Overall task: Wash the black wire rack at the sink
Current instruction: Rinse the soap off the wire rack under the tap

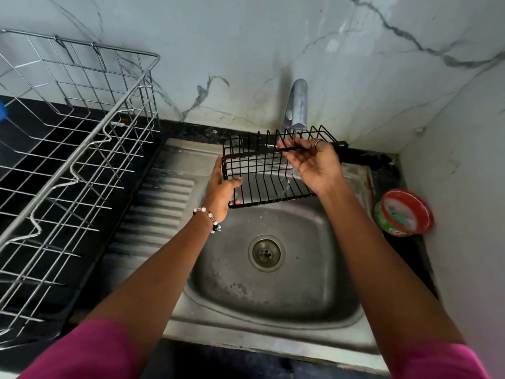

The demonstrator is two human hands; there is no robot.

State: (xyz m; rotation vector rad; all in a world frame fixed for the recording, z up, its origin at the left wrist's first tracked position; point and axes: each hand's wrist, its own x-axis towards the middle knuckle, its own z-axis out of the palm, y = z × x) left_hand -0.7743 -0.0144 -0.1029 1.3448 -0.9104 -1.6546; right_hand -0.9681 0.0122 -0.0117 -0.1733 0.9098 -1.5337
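The rack [269,170] is a small basket of thin black wire, with close parallel bars along its floor and sides and a row of pointed wire loops standing up along its far edge. It is held in the air over the back of the sink [276,294], tilted toward the person, right under the tap [296,105]. A thin stream of water falls from the tap onto the rack's right half, and drops spatter below it.

The left hand [222,191] grips the rack's left end, thumb curled over the inside of the wire and fingers wrapped beneath the lower corner. The right hand [314,165] is half open at the rack's right end, with its fingers pinching the top front bar beneath the stream and its palm facing the person. A ring shows on one finger; a bead bracelet [209,216] circles the left wrist.

A round tub [404,213] with a red rim and green side sits on the counter right of the sink; its printing is too blurred to read. A large steel wire dish rack [68,149] stands on the left counter.
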